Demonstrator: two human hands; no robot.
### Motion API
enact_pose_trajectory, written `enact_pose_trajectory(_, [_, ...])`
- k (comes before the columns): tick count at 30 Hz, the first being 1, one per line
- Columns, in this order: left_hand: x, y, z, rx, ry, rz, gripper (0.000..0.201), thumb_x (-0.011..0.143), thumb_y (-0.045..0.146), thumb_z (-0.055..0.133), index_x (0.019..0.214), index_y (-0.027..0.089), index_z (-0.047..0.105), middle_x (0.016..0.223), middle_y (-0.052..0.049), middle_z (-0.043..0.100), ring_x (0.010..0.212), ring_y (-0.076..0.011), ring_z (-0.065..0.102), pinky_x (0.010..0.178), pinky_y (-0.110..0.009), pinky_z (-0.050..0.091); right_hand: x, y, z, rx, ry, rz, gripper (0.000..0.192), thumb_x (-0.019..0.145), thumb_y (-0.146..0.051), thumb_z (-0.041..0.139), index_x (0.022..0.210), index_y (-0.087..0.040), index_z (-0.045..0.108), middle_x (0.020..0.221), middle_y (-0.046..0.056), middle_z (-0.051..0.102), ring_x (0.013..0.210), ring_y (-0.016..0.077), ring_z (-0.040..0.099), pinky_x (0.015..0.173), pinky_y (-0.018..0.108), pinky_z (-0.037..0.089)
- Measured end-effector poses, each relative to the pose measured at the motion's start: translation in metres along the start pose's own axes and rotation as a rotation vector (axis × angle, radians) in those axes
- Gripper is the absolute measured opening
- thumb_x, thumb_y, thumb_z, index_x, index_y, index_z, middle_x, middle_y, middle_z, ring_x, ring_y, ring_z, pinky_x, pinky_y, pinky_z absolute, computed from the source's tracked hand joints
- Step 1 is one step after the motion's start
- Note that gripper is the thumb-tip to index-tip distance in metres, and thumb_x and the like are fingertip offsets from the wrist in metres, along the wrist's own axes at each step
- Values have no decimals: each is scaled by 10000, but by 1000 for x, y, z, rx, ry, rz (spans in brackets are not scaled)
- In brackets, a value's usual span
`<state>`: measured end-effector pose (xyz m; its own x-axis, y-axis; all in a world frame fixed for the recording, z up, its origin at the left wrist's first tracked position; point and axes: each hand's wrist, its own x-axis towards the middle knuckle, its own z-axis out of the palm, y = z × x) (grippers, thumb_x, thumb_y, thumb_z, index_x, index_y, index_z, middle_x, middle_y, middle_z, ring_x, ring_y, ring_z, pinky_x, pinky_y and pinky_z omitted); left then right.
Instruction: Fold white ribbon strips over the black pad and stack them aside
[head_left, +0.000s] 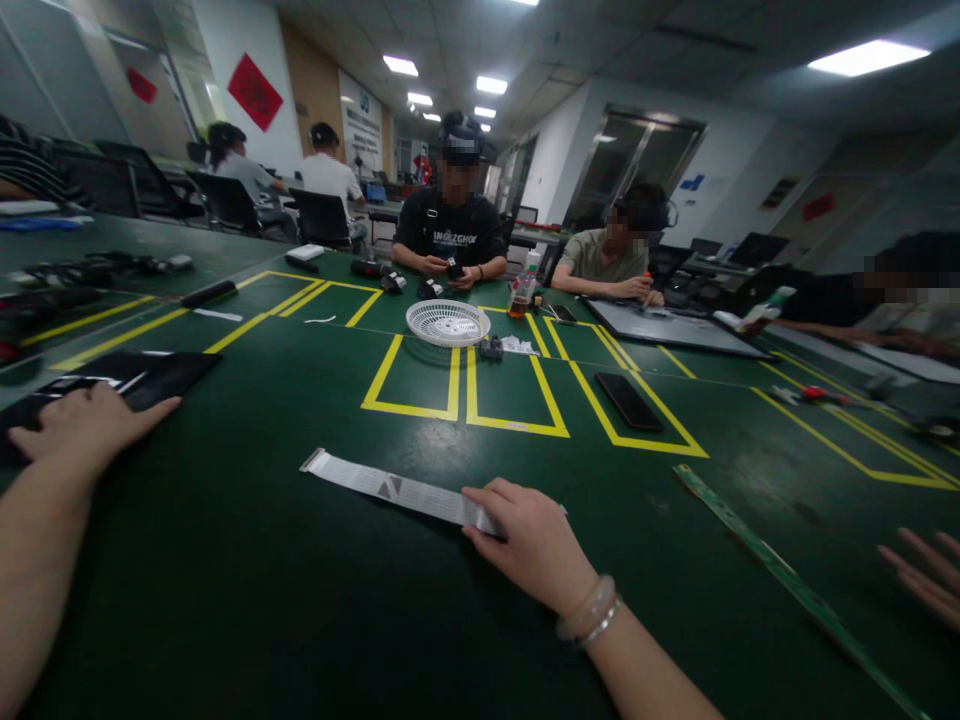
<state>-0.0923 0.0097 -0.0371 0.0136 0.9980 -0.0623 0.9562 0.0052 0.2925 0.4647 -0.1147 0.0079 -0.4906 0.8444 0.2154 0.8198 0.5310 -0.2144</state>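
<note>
My right hand (525, 540) pinches the near-right end of a flat white ribbon cable (352, 476). The cable stretches leftward over the green table (315, 610), a dark printed mark partway along it and a connector at its far end. My left hand (82, 430) lies with spread fingers on a glossy black flat thing (176, 375) at the left; its kind is unclear. To the right of my right hand, a long, narrow green circuit board strip (780, 570) runs diagonally towards the lower right.
Yellow tape outlines mark the table. Beyond my hands are a white plastic basket (448, 322), a black phone (628, 401) and a bottle (523, 290). Another person's hand (926, 570) shows at the right edge. People (450, 220) sit across, one by a large flat panel (667, 325).
</note>
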Motion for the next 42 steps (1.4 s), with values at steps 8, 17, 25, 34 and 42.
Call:
enact_pose_trajectory(8, [0, -8, -3, 82, 321, -160, 883, 731, 859, 211, 490, 24, 365, 470, -142, 422, 1255, -513, 334, 599, -388, 64, 1, 12, 3, 2, 227, 231, 304, 927, -365, 571, 1202, -246, 626, 1002, 44, 688, 798, 195, 665, 651, 304, 507])
enact_pose_trajectory(17, [23, 49, 7, 113, 464, 123, 814, 515, 828, 611, 846, 88, 685, 696, -71, 640, 1036, -401, 590, 726, -399, 350, 6, 31, 5, 483, 572, 481, 407, 879, -491, 591, 1142, -185, 640, 1010, 96, 677, 781, 220, 627, 646, 348, 525])
enact_pose_trajectory(25, [-19, 196, 41, 90, 125, 483, 709, 781, 724, 639, 1201, 153, 655, 1298, -149, 554, 1199, -372, 510, 1026, -488, 417, 7, 34, 7, 708, 796, 535, 489, 849, -507, 635, 1187, -154, 604, 985, 89, 649, 706, 178, 576, 601, 326, 501])
enact_pose_trajectory(34, [-66, 259, 49, -58, -61, 818, 611, 803, 424, 804, 1332, 238, 564, 1440, -91, 433, 1325, -341, 400, 1115, -491, 364, 2, 19, 7, 471, 730, 217, 300, 933, -365, 591, 1197, -222, 606, 1055, 70, 634, 862, 197, 588, 718, 335, 497])
enact_pose_trajectory(42, [-77, 264, 52, -34, 60, 1104, 520, 836, 363, 795, 1281, 209, 574, 1351, -105, 516, 1196, -316, 521, 1020, -446, 460, 2, 12, 8, 462, 319, 104, 326, 971, -338, 546, 1282, -242, 554, 1177, 79, 600, 1036, 214, 598, 854, 358, 524])
